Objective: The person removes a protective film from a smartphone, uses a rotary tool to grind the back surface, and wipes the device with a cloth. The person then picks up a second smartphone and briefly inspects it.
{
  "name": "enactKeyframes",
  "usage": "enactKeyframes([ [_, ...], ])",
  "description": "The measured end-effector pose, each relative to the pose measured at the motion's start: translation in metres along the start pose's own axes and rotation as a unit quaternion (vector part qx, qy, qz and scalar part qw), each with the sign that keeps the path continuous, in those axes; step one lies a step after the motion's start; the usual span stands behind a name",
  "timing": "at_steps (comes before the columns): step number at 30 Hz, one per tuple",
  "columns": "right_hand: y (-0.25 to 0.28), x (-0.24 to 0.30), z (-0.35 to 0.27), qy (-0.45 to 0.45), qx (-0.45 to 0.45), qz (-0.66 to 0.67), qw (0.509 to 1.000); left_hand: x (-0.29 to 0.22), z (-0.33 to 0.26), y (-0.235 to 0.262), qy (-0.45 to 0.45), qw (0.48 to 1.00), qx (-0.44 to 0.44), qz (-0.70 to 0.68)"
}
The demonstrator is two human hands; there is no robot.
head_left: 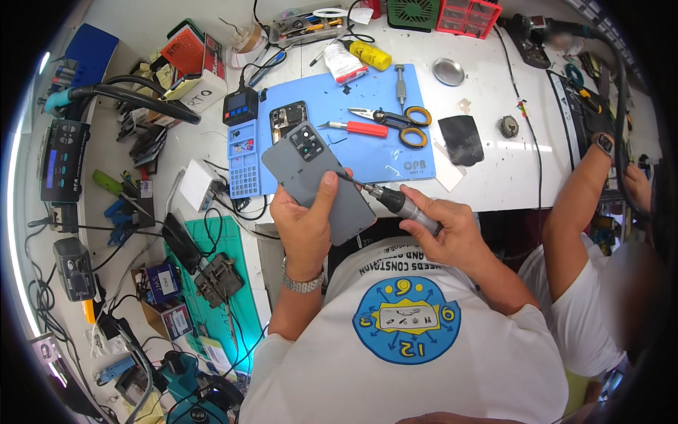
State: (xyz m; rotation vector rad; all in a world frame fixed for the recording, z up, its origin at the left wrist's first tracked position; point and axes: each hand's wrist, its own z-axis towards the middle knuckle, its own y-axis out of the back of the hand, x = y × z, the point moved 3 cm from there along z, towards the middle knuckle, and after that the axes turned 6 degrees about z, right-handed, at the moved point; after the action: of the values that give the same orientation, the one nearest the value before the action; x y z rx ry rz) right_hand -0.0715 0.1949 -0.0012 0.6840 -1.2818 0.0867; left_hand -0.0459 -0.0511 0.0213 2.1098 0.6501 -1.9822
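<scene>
My left hand (307, 230) grips a grey smartphone (298, 168), back side up and tilted, with the thumb pressed on its panel. The camera block shows at the upper end. In my right hand (450, 227) is a rotary tool (404, 206) with a grey and black body and a silver chuck. Its thin tip meets or nearly meets the phone's right edge, close to my left thumb; actual contact cannot be made out. Behind the phone, an opened phone (288, 116) with bare internals lies on the blue mat (332, 92), partly covered.
A red-handled craft knife (366, 128), scissors (395, 121) and a grey screwdriver (400, 85) lie on the mat. A black panel (462, 140) and a round tin lid (448, 71) are to its right. At far right, another person's arm (575, 184) reaches over the bench.
</scene>
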Motion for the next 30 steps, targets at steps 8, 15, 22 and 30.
enactKeyframes([
  [8,-0.0053,-0.0061,-0.0015,0.024,-0.023,0.021,0.999,-0.0038,-0.0017,0.0033,-0.003,1.000,0.015,0.018],
  [15,-0.0056,-0.0061,-0.0017,0.034,-0.027,0.027,0.999,-0.0040,-0.0034,0.0063,-0.004,1.000,0.011,0.018],
  [22,-0.0042,-0.0072,-0.0021,0.020,-0.014,0.022,0.999,-0.0050,-0.0033,0.0084,0.008,1.000,0.016,0.022],
  [30,-0.0051,-0.0095,-0.0018,0.014,-0.017,0.030,0.999,-0.0062,-0.0067,0.0103,0.023,0.999,0.025,0.025],
])
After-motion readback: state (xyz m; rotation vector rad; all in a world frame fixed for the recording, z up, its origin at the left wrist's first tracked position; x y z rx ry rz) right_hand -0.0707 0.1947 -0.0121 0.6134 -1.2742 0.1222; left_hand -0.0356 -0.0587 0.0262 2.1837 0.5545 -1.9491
